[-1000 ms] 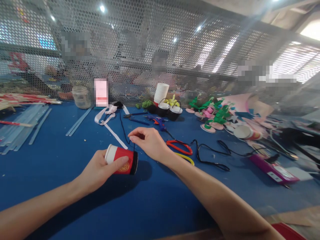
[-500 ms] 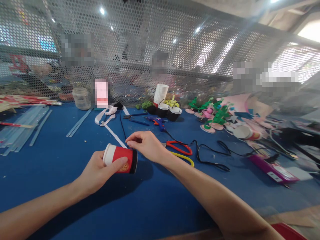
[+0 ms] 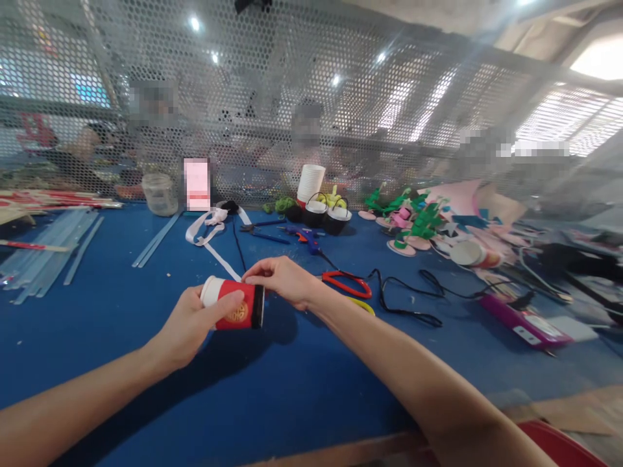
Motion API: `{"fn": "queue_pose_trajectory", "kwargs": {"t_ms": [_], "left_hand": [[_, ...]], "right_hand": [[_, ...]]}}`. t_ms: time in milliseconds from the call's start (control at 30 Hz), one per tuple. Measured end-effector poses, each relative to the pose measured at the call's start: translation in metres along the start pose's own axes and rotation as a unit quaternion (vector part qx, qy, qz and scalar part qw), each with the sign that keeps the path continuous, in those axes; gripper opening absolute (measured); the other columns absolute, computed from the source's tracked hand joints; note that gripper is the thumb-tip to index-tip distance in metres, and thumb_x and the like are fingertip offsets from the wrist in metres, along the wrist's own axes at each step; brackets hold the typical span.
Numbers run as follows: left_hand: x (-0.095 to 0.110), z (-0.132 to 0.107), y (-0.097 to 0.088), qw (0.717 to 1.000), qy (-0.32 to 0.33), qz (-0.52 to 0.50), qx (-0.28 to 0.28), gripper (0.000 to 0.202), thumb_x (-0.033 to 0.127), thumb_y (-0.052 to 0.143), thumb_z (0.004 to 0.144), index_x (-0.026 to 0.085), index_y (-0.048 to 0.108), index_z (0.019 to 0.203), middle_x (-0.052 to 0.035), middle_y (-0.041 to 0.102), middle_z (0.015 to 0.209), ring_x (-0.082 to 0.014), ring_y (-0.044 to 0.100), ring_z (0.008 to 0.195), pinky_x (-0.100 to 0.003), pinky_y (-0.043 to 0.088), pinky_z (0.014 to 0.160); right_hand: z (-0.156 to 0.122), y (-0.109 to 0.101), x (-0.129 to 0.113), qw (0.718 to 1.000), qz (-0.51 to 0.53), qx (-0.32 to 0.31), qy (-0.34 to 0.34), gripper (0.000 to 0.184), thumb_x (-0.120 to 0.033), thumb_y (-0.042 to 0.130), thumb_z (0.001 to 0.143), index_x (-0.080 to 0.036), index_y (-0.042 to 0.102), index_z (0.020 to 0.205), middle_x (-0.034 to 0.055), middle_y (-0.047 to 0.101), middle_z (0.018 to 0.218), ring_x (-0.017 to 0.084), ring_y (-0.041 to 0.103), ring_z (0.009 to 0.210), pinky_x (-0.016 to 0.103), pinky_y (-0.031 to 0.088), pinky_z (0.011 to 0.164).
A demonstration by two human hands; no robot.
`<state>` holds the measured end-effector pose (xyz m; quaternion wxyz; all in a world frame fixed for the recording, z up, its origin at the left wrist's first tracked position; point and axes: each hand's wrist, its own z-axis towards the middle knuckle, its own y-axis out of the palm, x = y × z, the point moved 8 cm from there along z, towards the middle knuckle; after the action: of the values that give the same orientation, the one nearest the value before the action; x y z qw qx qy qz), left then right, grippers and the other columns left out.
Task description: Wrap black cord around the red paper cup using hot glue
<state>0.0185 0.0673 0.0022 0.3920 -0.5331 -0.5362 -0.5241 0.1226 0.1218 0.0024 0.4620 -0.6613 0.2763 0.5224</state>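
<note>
My left hand (image 3: pixel 187 321) is wrapped round a red and white paper cup (image 3: pixel 238 310), which lies on its side in the air above the blue table. A gold emblem shows beside my thumb, and a black band (image 3: pixel 258 307) circles the cup's right end. My right hand (image 3: pixel 285 279) is closed in a pinch at the upper edge of the cup, by that band. A black cord (image 3: pixel 237 243) runs from the back of the table down to these fingers; its end at the cup is hidden behind them. White ribbon (image 3: pixel 222 261) trails behind the cup.
Scissors (image 3: pixel 346 284) with red and yellow handles, a blue glue gun (image 3: pixel 307 240) and pliers (image 3: pixel 267 233) lie beyond my right hand. Small black buckets (image 3: pixel 337 220) stand farther back. Glue sticks (image 3: pixel 53 259) spread at left; a purple power strip (image 3: pixel 523 324) sits right.
The cup has turned in my left hand, so more of the gold emblem shows. My right fingertips have shifted slightly left and now overlap the cup's upper edge.
</note>
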Motion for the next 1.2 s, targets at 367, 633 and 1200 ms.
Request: {"fn": "queue_pose_trajectory", "kwargs": {"t_ms": [367, 633, 1200], "left_hand": [[0.002, 0.007, -0.009, 0.993, -0.042, -0.092, 0.060, 0.011, 0.025, 0.063, 0.065, 0.014, 0.062, 0.068, 0.0006, 0.065, 0.059, -0.0087, 0.056, 0.051, -0.015, 0.042, 0.049], [-0.001, 0.006, -0.008, 0.994, -0.033, -0.085, 0.055, 0.015, 0.026, 0.064, 0.065, 0.012, 0.060, 0.061, 0.0017, 0.061, 0.053, -0.0068, 0.053, 0.048, -0.014, 0.040, 0.047], [0.008, 0.000, 0.007, 0.983, 0.052, 0.169, -0.051, 0.020, 0.031, 0.065, 0.060, 0.013, 0.065, 0.067, 0.0008, 0.061, 0.056, -0.0108, 0.050, 0.051, -0.019, 0.038, 0.049]], "right_hand": [[-0.023, -0.019, -0.049, 0.963, -0.249, 0.040, -0.099, 0.026, -0.031, 0.044, 0.078, -0.014, 0.058, 0.064, 0.0001, 0.054, 0.057, 0.010, 0.046, 0.052, 0.022, 0.033, 0.050], [-0.044, 0.004, -0.041, 0.978, -0.188, 0.050, -0.075, 0.005, -0.019, 0.056, 0.067, -0.015, 0.052, 0.067, -0.0018, 0.055, 0.063, 0.008, 0.048, 0.056, 0.019, 0.036, 0.052], [-0.035, -0.002, 0.009, 0.976, 0.213, 0.025, 0.047, 0.023, -0.032, 0.054, 0.070, -0.015, 0.047, 0.056, -0.0045, 0.049, 0.047, 0.005, 0.042, 0.042, 0.018, 0.031, 0.045]]}}
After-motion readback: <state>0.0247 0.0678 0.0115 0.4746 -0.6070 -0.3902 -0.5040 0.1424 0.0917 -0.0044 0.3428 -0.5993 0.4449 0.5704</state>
